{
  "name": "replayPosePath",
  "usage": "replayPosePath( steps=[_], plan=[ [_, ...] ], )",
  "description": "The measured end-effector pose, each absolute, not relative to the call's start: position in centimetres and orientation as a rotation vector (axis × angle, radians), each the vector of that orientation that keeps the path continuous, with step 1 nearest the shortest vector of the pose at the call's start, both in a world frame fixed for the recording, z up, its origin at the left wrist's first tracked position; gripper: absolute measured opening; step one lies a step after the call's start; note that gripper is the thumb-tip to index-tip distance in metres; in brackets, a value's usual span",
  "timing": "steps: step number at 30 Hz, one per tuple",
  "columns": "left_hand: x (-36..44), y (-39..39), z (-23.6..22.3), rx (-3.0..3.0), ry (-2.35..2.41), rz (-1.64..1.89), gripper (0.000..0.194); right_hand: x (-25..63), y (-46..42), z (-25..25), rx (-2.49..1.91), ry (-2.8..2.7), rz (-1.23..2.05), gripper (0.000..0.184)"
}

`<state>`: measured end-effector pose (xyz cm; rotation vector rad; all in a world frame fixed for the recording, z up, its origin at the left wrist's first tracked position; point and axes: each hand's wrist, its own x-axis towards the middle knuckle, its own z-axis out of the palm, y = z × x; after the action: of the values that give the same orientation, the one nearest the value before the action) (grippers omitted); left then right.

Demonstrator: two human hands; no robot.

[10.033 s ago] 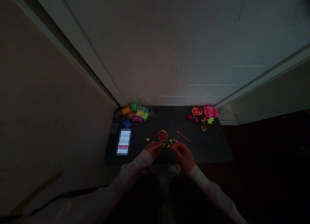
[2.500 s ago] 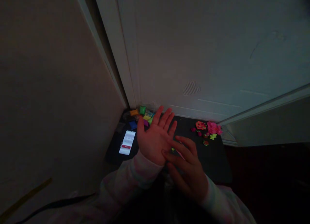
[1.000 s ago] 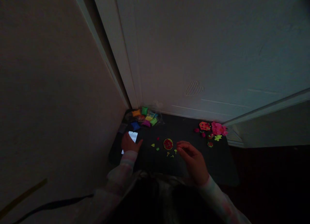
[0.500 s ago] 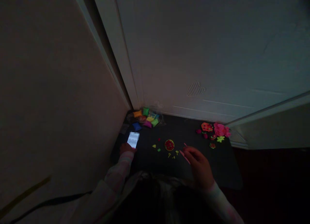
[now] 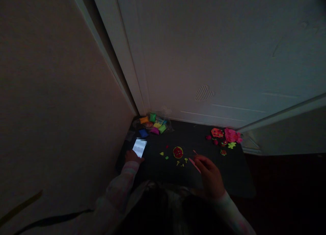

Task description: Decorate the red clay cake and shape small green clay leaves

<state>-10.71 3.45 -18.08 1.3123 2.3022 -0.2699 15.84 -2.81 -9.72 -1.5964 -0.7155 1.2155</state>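
At the left of the dark table, my left hand grips the lower end of a phone with a lit screen. My right hand is closed in a pinch over the table's right half; what its fingertips hold is too dark to make out. By those fingers lie a long pink clay tool and a small pink tip. Left of them is a round red clay piece with a yellow-green rim. Small yellow pieces and a green bit are around it.
Bags of coloured clay lie at the back left, with a blue packet in front. Pink flower shapes, a yellow-green flower and other small clay pieces are at the back right. A white door stands behind the table.
My left hand has shifted slightly down and left, leaving more of the phone screen showing. My right hand has barely moved and stays pinched.
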Motion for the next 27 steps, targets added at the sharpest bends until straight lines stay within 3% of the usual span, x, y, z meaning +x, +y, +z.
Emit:
replayPosePath(
  steps=[2, 7, 10, 12, 16, 27],
  plan=[
    [-10.0, 3.4, -16.1, 1.374, 2.314, -0.167, 0.066, 15.8, -2.7, -9.9, -1.616, -0.717, 1.217, 0.019],
    [-7.0, 3.2, -8.6, 1.636, 2.307, 0.197, 0.071, 15.8, -2.4, -10.5, -1.65, -0.746, 1.203, 0.019],
    [-5.1, 2.2, -3.9, 1.981, 2.124, 0.835, 0.079, 15.6, -2.3, -10.8, -1.647, -0.774, 1.205, 0.021],
    [-4.2, 1.4, -1.6, 2.066, 2.041, 1.001, 0.081, 15.5, -2.3, -10.9, -1.645, -0.788, 1.21, 0.022],
    [-3.5, 0.3, 0.5, 2.138, 1.997, 1.108, 0.082, 15.3, -2.6, -10.4, -1.65, -0.792, 1.224, 0.025],
    [-3.8, 0.0, 1.0, 2.108, 2.014, 1.086, 0.08, 15.4, -2.7, -10.2, -1.652, -0.779, 1.239, 0.023]
  ],
)
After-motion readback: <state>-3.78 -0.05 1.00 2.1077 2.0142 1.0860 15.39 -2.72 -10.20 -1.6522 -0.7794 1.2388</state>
